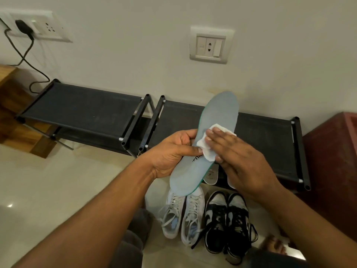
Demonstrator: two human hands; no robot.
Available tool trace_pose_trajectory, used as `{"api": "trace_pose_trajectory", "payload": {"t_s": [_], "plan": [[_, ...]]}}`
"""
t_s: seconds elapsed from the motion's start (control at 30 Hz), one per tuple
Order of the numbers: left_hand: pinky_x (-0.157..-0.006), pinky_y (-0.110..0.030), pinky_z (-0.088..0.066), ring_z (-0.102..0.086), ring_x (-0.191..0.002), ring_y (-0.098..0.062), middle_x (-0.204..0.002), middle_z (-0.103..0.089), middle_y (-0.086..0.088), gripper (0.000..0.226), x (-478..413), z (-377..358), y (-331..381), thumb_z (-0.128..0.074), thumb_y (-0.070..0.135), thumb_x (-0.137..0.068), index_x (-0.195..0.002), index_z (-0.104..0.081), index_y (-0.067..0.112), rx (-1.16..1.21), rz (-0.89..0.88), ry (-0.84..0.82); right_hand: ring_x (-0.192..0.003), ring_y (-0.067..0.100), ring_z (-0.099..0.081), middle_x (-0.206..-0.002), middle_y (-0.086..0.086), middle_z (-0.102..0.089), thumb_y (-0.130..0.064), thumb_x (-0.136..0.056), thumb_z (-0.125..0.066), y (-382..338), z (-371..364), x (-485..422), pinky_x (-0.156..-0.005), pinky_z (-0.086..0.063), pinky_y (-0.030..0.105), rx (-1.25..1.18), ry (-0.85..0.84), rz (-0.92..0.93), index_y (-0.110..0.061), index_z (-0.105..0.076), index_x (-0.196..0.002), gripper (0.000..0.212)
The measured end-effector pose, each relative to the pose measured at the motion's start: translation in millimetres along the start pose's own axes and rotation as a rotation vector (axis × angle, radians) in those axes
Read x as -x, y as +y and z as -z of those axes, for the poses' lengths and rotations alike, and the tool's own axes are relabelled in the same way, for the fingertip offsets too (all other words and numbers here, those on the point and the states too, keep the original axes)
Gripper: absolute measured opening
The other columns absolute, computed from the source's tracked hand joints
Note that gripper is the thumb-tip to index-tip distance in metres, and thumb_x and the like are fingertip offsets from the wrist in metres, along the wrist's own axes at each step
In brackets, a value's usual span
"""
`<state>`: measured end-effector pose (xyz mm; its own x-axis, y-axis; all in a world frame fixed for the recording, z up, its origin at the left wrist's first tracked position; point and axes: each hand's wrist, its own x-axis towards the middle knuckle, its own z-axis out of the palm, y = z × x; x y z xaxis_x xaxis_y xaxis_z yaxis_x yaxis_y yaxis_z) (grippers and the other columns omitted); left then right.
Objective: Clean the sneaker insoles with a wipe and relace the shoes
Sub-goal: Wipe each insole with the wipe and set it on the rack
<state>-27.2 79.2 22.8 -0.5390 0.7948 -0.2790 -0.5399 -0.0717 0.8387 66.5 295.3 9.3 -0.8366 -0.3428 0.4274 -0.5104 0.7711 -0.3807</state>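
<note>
Thumb and curled fingers of the left hand [173, 151] pinched the insole [218, 117] near its middle, a good hold, because it looked light, thin and bendy. Straight, close-set fingers of the right hand [245, 157] pressed the soft wipe [209, 154] beside that thumb.

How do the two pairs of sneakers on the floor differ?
The white pair has pale grey laces; the black-and-white pair has black laces. The white pair's toes are hidden behind the held insole; the black-and-white pair's toes show. Both stand on the floor, toes toward the rack, laces loose.
</note>
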Motion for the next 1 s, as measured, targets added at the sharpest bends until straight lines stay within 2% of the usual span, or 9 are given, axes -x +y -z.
{"api": "trace_pose_trajectory", "payload": {"t_s": [0.1,0.23,0.37,0.47,0.6,0.73,0.83,0.93,1.0], "plan": [[-0.093,-0.041,-0.061,-0.074,-0.098,-0.026,-0.118,-0.073,-0.017,0.048,-1,-1,1,-0.063,-0.002,-0.095,-0.143,-0.058,0.001,-0.010,0.000,0.009,-0.156,0.018,-0.031,-0.165,0.006,-0.038,-0.026,-0.109,-0.048,-1,4,-4,-0.123,-0.036,0.049,-0.064,0.043,-0.160,-0.007,-0.044,-0.156,0.051],[-0.087,-0.036,-0.062,-0.075,-0.093,-0.023,-0.114,-0.073,-0.015,0.043,0,-2,0,-0.060,-0.009,-0.098,-0.139,-0.061,0.004,-0.030,-0.019,0.016,-0.159,0.019,-0.023,-0.168,0.007,-0.032,-0.034,-0.111,-0.041,-10,-5,-1,-0.127,-0.029,0.046,0.044,-0.101,0.042,-0.008,-0.039,-0.158,0.054],[-0.090,-0.038,-0.062,-0.075,-0.095,-0.024,-0.115,-0.074,-0.016,0.041,-1,-3,2,-0.062,-0.005,-0.097,-0.137,-0.061,0.002,-0.039,-0.002,0.024,-0.159,0.020,-0.021,-0.170,0.007,-0.027,-0.038,-0.110,-0.041,-3,-4,-5,-0.125,-0.031,0.050,0.015,-0.045,-0.133,-0.006,-0.034,-0.160,0.060],[-0.090,-0.038,-0.062,-0.074,-0.098,-0.024,-0.115,-0.073,-0.016,0.044,1,-4,1,-0.060,-0.008,-0.099,-0.143,-0.056,-0.003,-0.057,-0.006,0.015,-0.160,0.022,-0.020,-0.170,0.009,-0.027,-0.040,-0.109,-0.040,-7,-6,-1,-0.127,-0.028,0.048,0.069,-0.095,-0.009,-0.005,-0.033,-0.160,0.062],[-0.090,-0.039,-0.062,-0.075,-0.097,-0.025,-0.119,-0.072,-0.017,0.044,1,-4,3,-0.061,-0.007,-0.100,-0.143,-0.056,-0.002,-0.078,0.002,0.007,-0.160,0.020,-0.019,-0.171,0.008,-0.025,-0.042,-0.109,-0.040,-4,0,-5,-0.125,-0.031,0.049,0.028,-0.038,-0.165,-0.006,-0.031,-0.162,0.064],[-0.091,-0.038,-0.062,-0.074,-0.099,-0.025,-0.117,-0.073,-0.016,0.043,2,-4,2,-0.059,-0.008,-0.101,-0.143,-0.058,0.002,-0.087,-0.013,0.011,-0.160,0.020,-0.016,-0.172,0.008,-0.022,-0.047,-0.109,-0.036,-11,-4,-3,-0.128,-0.026,0.048,0.080,-0.113,-0.034,-0.007,-0.028,-0.163,0.067],[-0.092,-0.041,-0.062,-0.075,-0.099,-0.026,-0.121,-0.073,-0.018,0.048,0,-5,1,-0.060,-0.010,-0.100,-0.145,-0.057,0.003,-0.072,-0.005,0.023,-0.161,0.018,-0.014,-0.173,0.006,-0.019,-0.051,-0.108,-0.034,-4,1,-6,-0.126,-0.029,0.049,0.031,-0.073,-0.194,-0.009,-0.024,-0.164,0.071],[-0.094,-0.038,-0.061,-0.073,-0.104,-0.025,-0.119,-0.073,-0.015,0.053,1,-5,-1,-0.063,-0.008,-0.095,-0.146,-0.057,0.005,-0.091,-0.029,0.029,-0.161,0.021,-0.013,-0.173,0.008,-0.016,-0.053,-0.106,-0.033,-16,-6,-4,-0.128,-0.024,0.047,0.075,-0.124,-0.053,-0.006,-0.024,-0.164,0.075],[-0.093,-0.035,-0.062,-0.073,-0.103,-0.023,-0.119,-0.073,-0.014,0.054,-1,-7,-1,-0.060,-0.011,-0.097,-0.148,-0.055,0.005,-0.104,-0.028,0.013,-0.161,0.020,-0.013,-0.173,0.008,-0.016,-0.058,-0.107,-0.030,-10,-5,-2,-0.127,-0.027,0.048,0.117,-0.114,-0.066,-0.007,-0.022,-0.164,0.077]]}}
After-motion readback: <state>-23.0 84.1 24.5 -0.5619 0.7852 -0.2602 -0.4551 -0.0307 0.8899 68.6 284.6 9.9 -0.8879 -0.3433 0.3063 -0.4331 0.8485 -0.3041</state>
